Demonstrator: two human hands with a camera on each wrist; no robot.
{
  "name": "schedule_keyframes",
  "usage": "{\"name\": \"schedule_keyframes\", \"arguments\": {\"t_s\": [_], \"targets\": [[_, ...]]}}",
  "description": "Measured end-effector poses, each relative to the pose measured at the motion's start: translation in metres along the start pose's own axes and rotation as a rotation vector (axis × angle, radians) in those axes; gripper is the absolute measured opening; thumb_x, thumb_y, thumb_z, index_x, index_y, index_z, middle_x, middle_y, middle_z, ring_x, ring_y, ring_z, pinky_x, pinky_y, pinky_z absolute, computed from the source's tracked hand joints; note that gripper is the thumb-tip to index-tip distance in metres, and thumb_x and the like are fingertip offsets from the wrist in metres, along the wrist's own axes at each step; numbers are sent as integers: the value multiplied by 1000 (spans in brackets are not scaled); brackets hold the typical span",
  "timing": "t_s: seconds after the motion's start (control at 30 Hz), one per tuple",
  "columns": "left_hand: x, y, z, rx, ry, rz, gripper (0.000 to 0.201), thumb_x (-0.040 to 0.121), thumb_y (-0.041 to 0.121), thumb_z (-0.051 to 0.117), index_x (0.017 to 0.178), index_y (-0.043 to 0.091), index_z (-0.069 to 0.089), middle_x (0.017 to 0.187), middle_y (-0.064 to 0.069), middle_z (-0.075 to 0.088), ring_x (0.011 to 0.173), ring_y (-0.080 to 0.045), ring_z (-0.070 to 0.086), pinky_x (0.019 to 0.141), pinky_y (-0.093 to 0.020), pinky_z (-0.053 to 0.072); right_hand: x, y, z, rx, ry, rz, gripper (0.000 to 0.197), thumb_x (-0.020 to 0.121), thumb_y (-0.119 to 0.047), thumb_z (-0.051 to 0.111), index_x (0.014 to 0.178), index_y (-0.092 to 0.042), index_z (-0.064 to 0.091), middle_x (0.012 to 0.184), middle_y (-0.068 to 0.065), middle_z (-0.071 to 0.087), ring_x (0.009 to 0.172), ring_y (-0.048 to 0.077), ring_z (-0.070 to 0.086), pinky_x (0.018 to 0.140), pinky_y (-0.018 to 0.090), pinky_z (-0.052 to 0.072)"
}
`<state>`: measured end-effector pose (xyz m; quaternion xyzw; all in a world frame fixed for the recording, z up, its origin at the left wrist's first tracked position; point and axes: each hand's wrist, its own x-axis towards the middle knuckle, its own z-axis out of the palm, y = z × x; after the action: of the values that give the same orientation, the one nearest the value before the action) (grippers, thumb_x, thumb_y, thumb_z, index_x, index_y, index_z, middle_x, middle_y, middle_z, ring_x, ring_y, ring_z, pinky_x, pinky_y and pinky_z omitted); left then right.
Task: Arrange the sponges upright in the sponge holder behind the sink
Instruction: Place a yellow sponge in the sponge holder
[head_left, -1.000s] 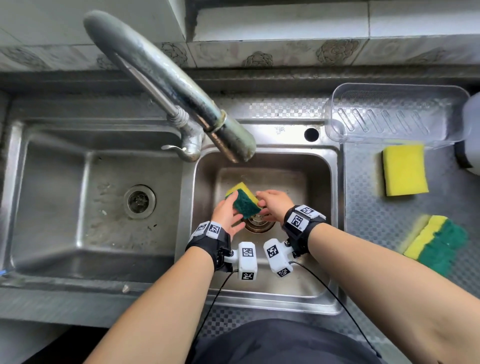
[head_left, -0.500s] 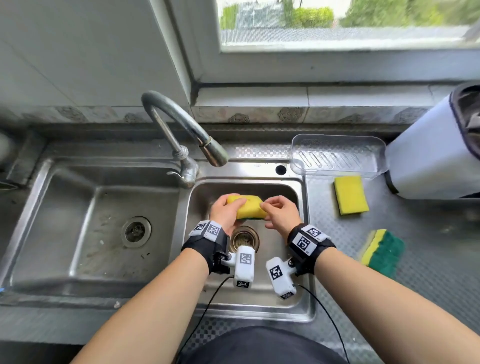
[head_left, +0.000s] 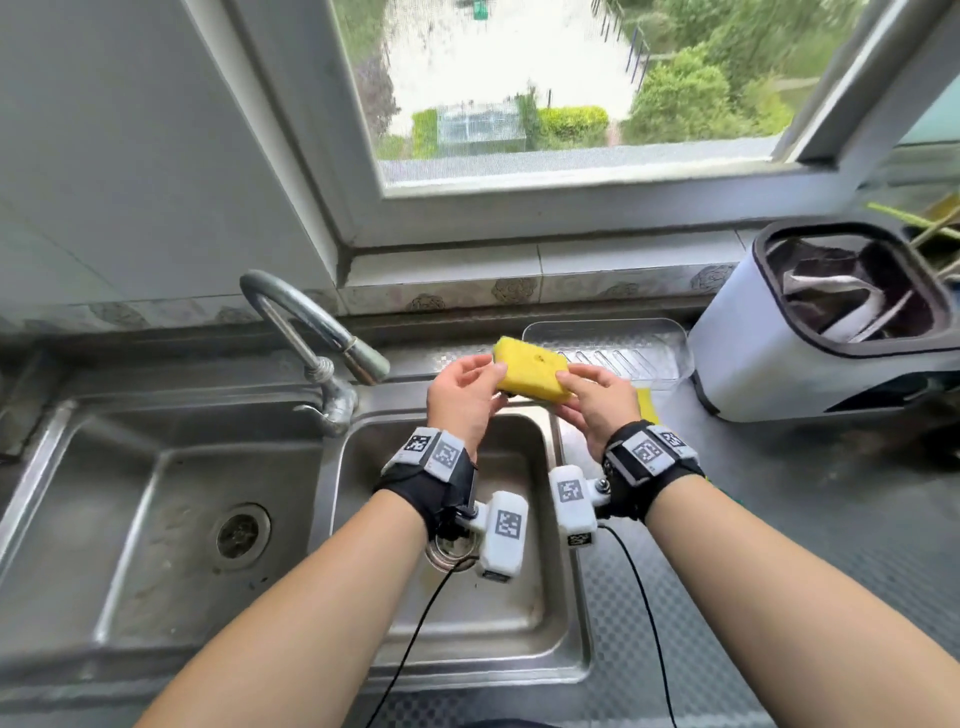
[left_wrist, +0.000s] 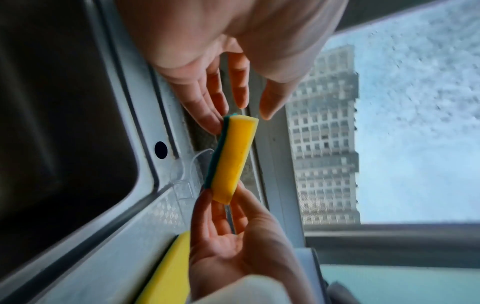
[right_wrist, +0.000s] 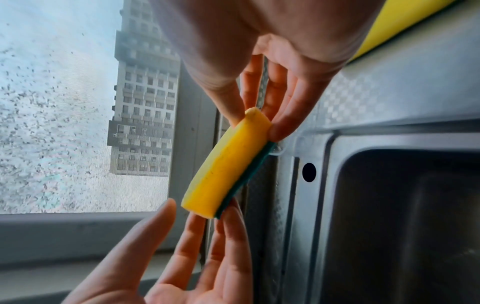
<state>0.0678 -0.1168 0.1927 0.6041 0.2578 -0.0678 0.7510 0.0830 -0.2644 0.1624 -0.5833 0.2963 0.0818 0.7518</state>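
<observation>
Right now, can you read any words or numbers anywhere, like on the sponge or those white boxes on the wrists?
No words or numbers can be read.
Wrist bands and white camera boxes: only black-and-white square code patterns, no letters.
Sponge held in the left hand and right hand: no print.
White bin and clear sponge holder: no label visible.

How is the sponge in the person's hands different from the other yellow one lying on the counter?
The held sponge is up in the air by the clear holder, pinched at its ends by the left hand and right hand; the counter sponge lies flat and untouched. The held sponge shows fully, green backing included; the counter sponge is mostly hidden behind the right hand. Both have yellow foam.
</observation>
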Motion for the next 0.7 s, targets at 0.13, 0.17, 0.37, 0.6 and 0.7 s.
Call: {"name": "schedule_keyframes", "arguments": {"t_s": [0.13,0.17,0.37,0.6,0.7], "targets": [[15,8,30,146,-53,70,27,81,12,68,108,5,67,87,-6,68,80,-23,62,84,-45,55,20,-18,-10,-100,27,-19,9,83,-6,65,82,-15,62,88,9,62,73,20,61,55,24,51],[21,9,36,174,-53,73,27,81,12,68,107,5,67,84,-4,68,77,-23,62,84,-46,54,25,-22,-12,-149,29,-27,7,82,-8,67,85,-14,65,89,10,63,73,19,59,57,24,50],[57,1,55,369,-20,60,32,79,10,70,110,4,68,94,-9,70,77,-21,64,86,-43,57,60,-37,-19,-254,55,6,4,80,-15,67,76,-15,68,92,11,66,81,23,61,62,28,50],[94,-15,59,644,-22,85,39,74,20,71,112,13,69,111,-6,73,95,-21,69,94,-36,52,102,-28,-13,-357,7,128,34,63,-35,69,77,-5,70,97,20,74,86,26,72,84,42,59],[98,-18,58,696,-13,100,41,73,24,71,114,16,69,113,-3,72,100,-19,68,96,-34,50,109,-29,-11,-368,12,152,54,54,-42,70,91,-3,69,97,16,73,87,27,72,83,43,59]]}}
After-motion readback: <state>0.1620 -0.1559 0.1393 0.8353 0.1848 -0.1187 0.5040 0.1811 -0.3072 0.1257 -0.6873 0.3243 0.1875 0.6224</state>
